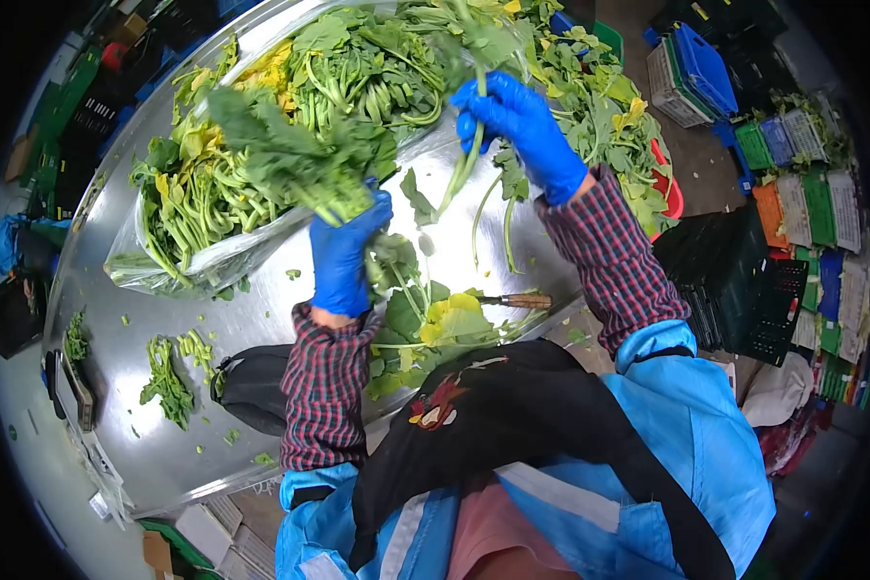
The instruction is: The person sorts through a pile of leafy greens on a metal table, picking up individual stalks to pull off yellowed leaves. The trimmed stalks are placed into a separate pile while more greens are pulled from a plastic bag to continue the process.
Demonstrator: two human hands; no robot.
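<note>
My left hand [342, 259], in a blue glove, is closed around the stems of a bunch of leafy greens [295, 155], blurred at its leaves. Farther right, my gloved right hand [520, 126] pinches a long green leafy stalk [476, 145] that hangs down over the metal table [271, 362]. A few loose stalks [508, 227] lie below that hand. Behind both hands, a clear plastic bag [155, 274] lies under a big heap of greens [367, 77]. Close to my body, a wooden-handled tool [527, 302] rests beside yellowing leaves [454, 317], its far end partly covered.
More leaves [590, 106] pile up at the right edge, over a red container [669, 188]. A small bunch [167, 387], cut bits and a black bag-like item [256, 389] lie on the near left. Dark crates [720, 275] and colourful stacked crates [812, 217] stand on the right.
</note>
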